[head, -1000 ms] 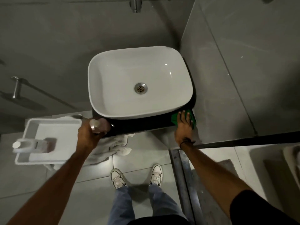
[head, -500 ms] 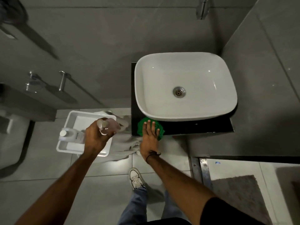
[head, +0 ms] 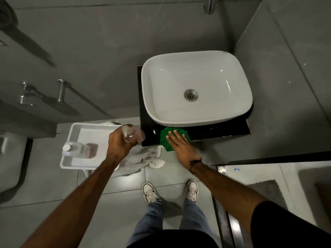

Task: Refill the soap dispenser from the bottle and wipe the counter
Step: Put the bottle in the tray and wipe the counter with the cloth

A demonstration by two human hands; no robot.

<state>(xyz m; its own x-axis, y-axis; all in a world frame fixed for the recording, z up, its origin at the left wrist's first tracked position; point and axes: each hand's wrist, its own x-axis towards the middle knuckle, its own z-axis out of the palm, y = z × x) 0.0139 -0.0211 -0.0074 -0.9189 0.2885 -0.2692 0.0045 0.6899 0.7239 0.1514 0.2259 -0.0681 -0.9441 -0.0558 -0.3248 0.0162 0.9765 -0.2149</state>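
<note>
1. The left hand (head: 120,144) is wrapped around the dispenser (head: 131,134), off the counter's (head: 220,130) left edge.
2. The right hand (head: 180,146) lies flat, fingers spread, pressing the green cloth (head: 165,138) on the counter's front strip, at the basin's (head: 197,86) 7 o'clock.
3. The bottle (head: 80,149) lies in the white tray (head: 71,138), at the dispenser's 8 o'clock.

white sink basin (head: 197,86) sits just past the right hand. crumpled towel (head: 148,158) lies on the floor tiles (head: 53,185) between both wrists, white sneakers (head: 150,192) further back.
</note>
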